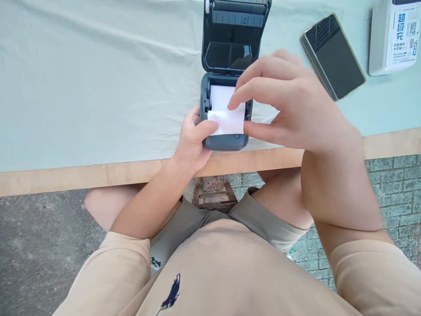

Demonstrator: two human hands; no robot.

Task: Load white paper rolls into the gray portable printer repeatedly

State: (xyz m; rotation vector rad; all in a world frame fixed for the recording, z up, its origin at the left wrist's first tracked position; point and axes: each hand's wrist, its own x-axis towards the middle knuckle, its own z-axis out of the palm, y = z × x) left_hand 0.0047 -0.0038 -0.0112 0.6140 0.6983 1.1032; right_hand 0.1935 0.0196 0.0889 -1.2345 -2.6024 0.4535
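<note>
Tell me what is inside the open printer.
White paper lies in the printer, its loose end drawn over the front edge. The left hand and right hand pinch that end. Whether a roll sits below is covered by the paper and fingers.

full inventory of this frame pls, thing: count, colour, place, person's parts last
small dark grey label printer: 1, dark grey, near table edge, centre, lid open
white paper strip: 1, white, in the printer's open bay, its end drawn over the front
black smartphone with gold rim: 1, black and gold, flat on cloth, upper right
white box with blue printed label: 1, white, far right corner, partly cut off
pale green tablecloth: 1, pale green, covers the tabletop
wooden table edge: 1, light wood, along the near side
wooden stool: 1, brown, under the table, between the knees
left hand: 1, grips the printer's left side, thumb on paper
right hand: 1, fingertips on the paper's right end
</note>
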